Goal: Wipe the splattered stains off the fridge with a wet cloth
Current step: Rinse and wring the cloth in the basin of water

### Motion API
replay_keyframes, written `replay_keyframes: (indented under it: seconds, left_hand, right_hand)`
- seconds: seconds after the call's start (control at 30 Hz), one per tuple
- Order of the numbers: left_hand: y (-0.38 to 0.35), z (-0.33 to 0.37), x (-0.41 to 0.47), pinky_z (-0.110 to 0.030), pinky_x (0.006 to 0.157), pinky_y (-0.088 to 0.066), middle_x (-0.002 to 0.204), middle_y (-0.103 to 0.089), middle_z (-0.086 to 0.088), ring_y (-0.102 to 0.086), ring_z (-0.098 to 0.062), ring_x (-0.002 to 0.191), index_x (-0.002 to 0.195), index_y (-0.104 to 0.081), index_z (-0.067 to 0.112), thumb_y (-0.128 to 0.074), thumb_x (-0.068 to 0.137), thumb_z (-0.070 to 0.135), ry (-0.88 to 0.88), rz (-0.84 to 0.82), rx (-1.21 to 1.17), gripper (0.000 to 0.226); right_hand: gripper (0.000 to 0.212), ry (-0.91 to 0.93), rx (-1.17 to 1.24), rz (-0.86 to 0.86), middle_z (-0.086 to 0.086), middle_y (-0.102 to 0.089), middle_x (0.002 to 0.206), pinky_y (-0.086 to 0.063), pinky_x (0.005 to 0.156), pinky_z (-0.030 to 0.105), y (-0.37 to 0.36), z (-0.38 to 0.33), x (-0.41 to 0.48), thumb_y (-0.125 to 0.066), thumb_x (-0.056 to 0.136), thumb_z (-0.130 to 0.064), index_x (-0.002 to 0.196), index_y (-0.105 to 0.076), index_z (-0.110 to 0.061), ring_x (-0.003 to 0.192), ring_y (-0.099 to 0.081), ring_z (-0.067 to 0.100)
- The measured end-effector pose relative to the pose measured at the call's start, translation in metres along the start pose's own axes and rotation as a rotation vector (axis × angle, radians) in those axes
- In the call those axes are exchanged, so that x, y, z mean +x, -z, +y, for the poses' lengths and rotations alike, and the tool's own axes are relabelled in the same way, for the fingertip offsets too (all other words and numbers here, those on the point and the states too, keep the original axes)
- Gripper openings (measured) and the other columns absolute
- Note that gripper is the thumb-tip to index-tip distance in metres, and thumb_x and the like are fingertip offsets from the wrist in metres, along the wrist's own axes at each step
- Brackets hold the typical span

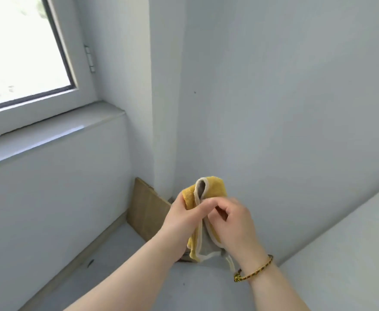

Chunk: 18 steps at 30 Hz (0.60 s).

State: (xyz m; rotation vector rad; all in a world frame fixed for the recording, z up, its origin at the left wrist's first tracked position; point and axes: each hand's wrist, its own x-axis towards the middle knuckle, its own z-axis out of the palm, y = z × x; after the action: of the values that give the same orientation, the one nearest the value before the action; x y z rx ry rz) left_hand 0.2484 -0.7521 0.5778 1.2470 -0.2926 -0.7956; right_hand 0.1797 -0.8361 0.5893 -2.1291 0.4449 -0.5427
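A yellow cloth (215, 187) with a grey inner side and a pale hem is folded upright between both hands, low in the middle of the head view. My left hand (181, 218) grips its left edge. My right hand (233, 223), with a braided bracelet on the wrist, pinches the hem from the right. Just behind the cloth rises a large white flat panel (285, 97), which looks like the fridge's side. It carries one small dark speck (194, 92) well above the cloth. The cloth is apart from the panel.
A window (20, 48) with a white sill (49, 135) is on the left wall. A white wall column (164, 86) stands in the corner. Brown cardboard (146, 212) leans at the column's foot. Another white surface (345, 254) slopes across the lower right.
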Motion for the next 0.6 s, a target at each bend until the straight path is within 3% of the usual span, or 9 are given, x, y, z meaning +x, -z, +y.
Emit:
replay_keyframes:
  seconds: [0.07,0.13,0.2,0.27,0.3,0.33,0.43,0.53,0.6]
  left_hand:
    - [0.003,-0.005,-0.02,-0.033,0.076,-0.056,0.093,-0.07,-0.013,-0.068,-0.023,0.085,0.097,-0.064,0.009,-0.075,0.07,0.018,-0.011,0.208,-0.114,0.031]
    - [0.012,-0.007,-0.041,-0.029,0.066,-0.056,0.088,-0.069,-0.013,-0.068,-0.021,0.075,0.095,-0.065,0.005,-0.063,0.083,0.01,-0.03,0.335,-0.208,0.013]
    - [0.026,-0.012,-0.059,-0.028,0.062,-0.056,0.087,-0.069,-0.012,-0.068,-0.021,0.073,0.093,-0.065,0.007,-0.057,0.087,0.013,-0.045,0.414,-0.296,0.012]
    - [0.046,-0.014,-0.081,-0.028,0.062,-0.056,0.086,-0.07,-0.009,-0.068,-0.019,0.072,0.092,-0.063,0.01,-0.053,0.09,0.016,-0.082,0.497,-0.426,0.013]
    - [0.053,-0.012,-0.089,-0.03,0.066,-0.056,0.088,-0.07,-0.009,-0.068,-0.02,0.076,0.093,-0.063,0.01,-0.051,0.091,0.017,-0.093,0.512,-0.494,0.014]
    - [0.06,-0.01,-0.1,-0.034,0.073,-0.055,0.092,-0.07,-0.01,-0.067,-0.023,0.082,0.096,-0.062,0.009,-0.049,0.092,0.017,-0.105,0.529,-0.57,0.016]
    - [0.084,-0.013,-0.14,-0.039,0.084,-0.052,0.11,-0.066,-0.018,-0.064,-0.029,0.099,0.114,-0.059,0.002,-0.047,0.092,0.019,-0.15,0.592,-0.71,0.03]
    - [0.121,-0.025,-0.195,-0.036,0.071,-0.057,0.107,-0.067,-0.019,-0.067,-0.028,0.09,0.114,-0.058,0.0,-0.047,0.091,0.02,-0.229,0.706,-0.794,0.032]
    - [0.142,-0.034,-0.233,-0.036,0.071,-0.058,0.103,-0.068,-0.018,-0.067,-0.027,0.087,0.11,-0.06,0.0,-0.048,0.091,0.018,-0.276,0.8,-0.815,0.029]
  right_hand:
    - [0.022,0.06,-0.009,-0.162,-0.014,-0.051,0.066,-0.035,0.062,0.002,-0.004,-0.006,-0.009,-0.051,0.087,-0.018,0.074,-0.068,-0.014,0.074,-0.049,-0.012]
    - [0.027,0.047,0.135,-0.229,-0.013,-0.063,0.066,-0.039,0.062,0.002,-0.009,-0.015,-0.021,-0.055,0.088,-0.007,0.07,-0.068,-0.021,0.071,-0.054,-0.013]
    - [0.037,0.004,0.319,-0.239,-0.019,-0.069,0.067,-0.042,0.063,0.002,-0.018,-0.023,-0.034,-0.053,0.087,0.0,0.07,-0.066,-0.029,0.071,-0.059,-0.011]
    - [0.028,-0.002,0.383,-0.181,-0.014,-0.071,0.079,-0.043,0.066,0.005,-0.035,-0.032,-0.045,-0.055,0.089,-0.007,0.077,-0.065,-0.031,0.076,-0.06,-0.006]
    - [0.013,-0.03,0.385,-0.132,-0.01,-0.068,0.092,-0.043,0.073,0.008,-0.041,-0.029,-0.047,-0.057,0.087,-0.02,0.085,-0.063,-0.031,0.085,-0.058,-0.002]
    - [0.015,-0.087,0.375,-0.154,-0.006,-0.061,0.105,-0.042,0.082,0.015,-0.049,-0.032,-0.05,-0.058,0.08,-0.034,0.095,-0.059,-0.032,0.098,-0.055,0.003]
    - [0.066,-0.289,0.598,-0.588,-0.004,-0.057,0.123,-0.046,0.094,0.031,-0.086,-0.037,-0.066,-0.062,0.06,-0.055,0.118,-0.055,-0.024,0.116,-0.054,0.014]
    - [0.077,-0.392,0.716,-1.093,0.006,-0.066,0.117,-0.049,0.095,0.037,-0.133,-0.057,-0.095,-0.075,0.053,-0.061,0.115,-0.064,-0.017,0.11,-0.061,0.022]
    - [0.084,-0.424,0.648,-1.211,0.012,-0.068,0.11,-0.051,0.09,0.039,-0.159,-0.064,-0.117,-0.081,0.046,-0.055,0.114,-0.062,-0.009,0.103,-0.064,0.027]
